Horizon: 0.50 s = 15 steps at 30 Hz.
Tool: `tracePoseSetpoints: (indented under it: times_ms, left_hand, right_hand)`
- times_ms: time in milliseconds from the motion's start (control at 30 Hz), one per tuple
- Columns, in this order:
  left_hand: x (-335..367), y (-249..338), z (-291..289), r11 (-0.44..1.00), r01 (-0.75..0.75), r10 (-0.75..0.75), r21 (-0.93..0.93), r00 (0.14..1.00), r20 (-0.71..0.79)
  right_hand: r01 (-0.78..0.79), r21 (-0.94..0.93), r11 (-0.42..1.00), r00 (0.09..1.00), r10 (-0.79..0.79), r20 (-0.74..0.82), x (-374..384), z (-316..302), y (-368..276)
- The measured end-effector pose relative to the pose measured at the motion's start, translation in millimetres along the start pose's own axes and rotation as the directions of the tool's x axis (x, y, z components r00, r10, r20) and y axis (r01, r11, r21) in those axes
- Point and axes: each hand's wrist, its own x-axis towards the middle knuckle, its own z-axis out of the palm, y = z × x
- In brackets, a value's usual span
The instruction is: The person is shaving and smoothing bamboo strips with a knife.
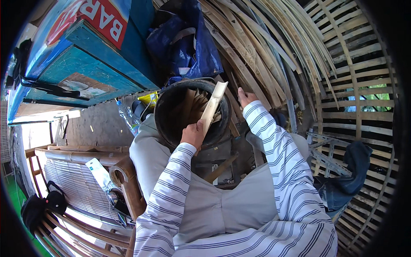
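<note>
My left hand (193, 133) is closed round the lower part of a split bamboo piece (213, 104). The pale, trough-shaped piece slants up and to the right over a dark round bucket (160, 113). Inside the bucket stand several bamboo pieces (192, 103). To the right of the bucket's rim, my right hand (246, 98) is held with its fingers curled and thumb up. Whatever it may hold is hidden from this view. The two hands are apart.
Long bamboo strips (252, 51) lie stacked beyond my right hand. A blue plastic bag (184, 47) sits behind the bucket, and a blue cabinet (107, 64) stands at far left. Nearer on the left is a bamboo bench (77, 171). A slatted wall (359, 85) closes off the right.
</note>
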Motion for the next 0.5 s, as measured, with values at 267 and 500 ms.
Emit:
tracePoseSetpoints:
  times_ms: [267, 500]
  left_hand:
    - [-8, 4, 3, 0.983, -0.129, 0.153, 0.133, 0.970, -0.188]
    - [-28, 39, 14, 0.968, -0.227, 0.187, -0.109, 0.938, -0.292]
  right_hand:
    - [-0.032, 0.742, 0.670, 0.988, -0.092, 0.125, -76, -7, -42]
    - [0.106, 0.800, 0.591, 0.986, -0.166, -0.008, -100, 20, -44]
